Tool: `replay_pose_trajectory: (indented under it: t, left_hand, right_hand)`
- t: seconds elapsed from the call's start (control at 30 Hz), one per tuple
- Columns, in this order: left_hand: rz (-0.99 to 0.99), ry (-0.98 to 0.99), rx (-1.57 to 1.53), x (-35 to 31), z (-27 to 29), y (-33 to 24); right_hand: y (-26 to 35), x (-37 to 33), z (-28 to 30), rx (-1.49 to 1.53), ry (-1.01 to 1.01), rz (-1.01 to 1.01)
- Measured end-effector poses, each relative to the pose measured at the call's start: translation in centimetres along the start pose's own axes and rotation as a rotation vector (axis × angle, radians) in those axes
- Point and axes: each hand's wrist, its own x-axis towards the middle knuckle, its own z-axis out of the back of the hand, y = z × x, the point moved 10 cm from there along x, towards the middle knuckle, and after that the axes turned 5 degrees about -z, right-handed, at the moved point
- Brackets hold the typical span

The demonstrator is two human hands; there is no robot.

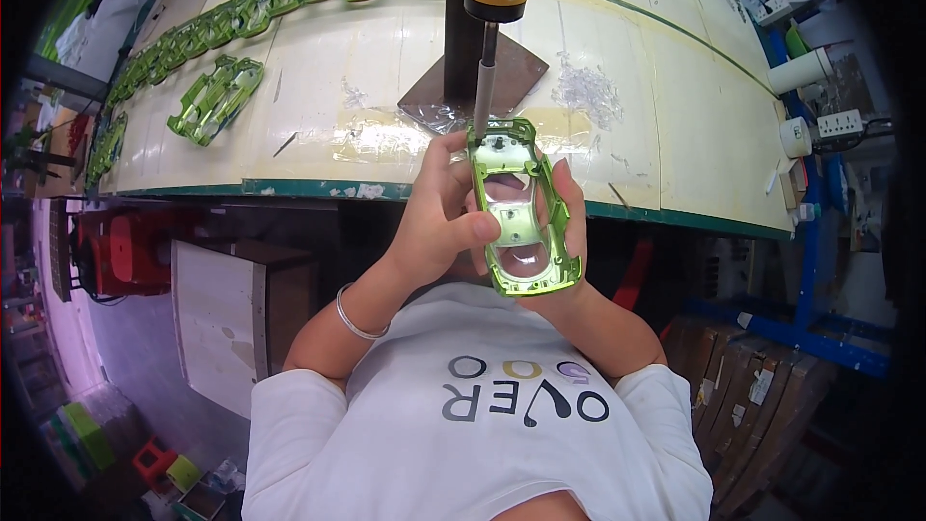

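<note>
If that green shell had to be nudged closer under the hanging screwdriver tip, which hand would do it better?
Probably the left hand: its thumb and fingers wrap the green shell at mid-length, steering it beneath the screwdriver. The right hand mostly cradles it from behind.

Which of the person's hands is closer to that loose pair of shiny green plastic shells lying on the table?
Left. The left hand grips the held green shell on the side toward the loose pair of green shells; the right hand holds its far side.

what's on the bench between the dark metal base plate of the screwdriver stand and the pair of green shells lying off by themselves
In the head view, between the base plate and the loose green shells lies mostly bare cream bench top, with a small scrap of clear plastic.
</note>
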Motion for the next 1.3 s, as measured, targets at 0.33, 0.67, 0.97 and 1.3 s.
replay_pose_trajectory:
  t: [0.33, 0.67, 0.97, 1.3]
  left_hand:
    - [-0.011, 0.082, 0.211, -1.1, 1.0, 0.5]
    - [-0.180, 0.172, 0.408, -3.3, -0.3, -2.0]
    - [-0.191, 0.207, 0.420, -3.2, -0.8, -2.4]
    - [-0.206, 0.245, 0.458, -3.0, -1.4, -2.7]
  right_hand:
    - [-0.4, 1.7, 0.5, 0.025, 0.103, -0.121]
    - [-1.0, 0.8, -2.3, 0.296, 0.432, -0.405]
    - [-0.7, 0.7, -2.7, 0.379, 0.403, -0.442]
    - [-0.6, 0.3, -3.5, 0.318, 0.556, -0.484]
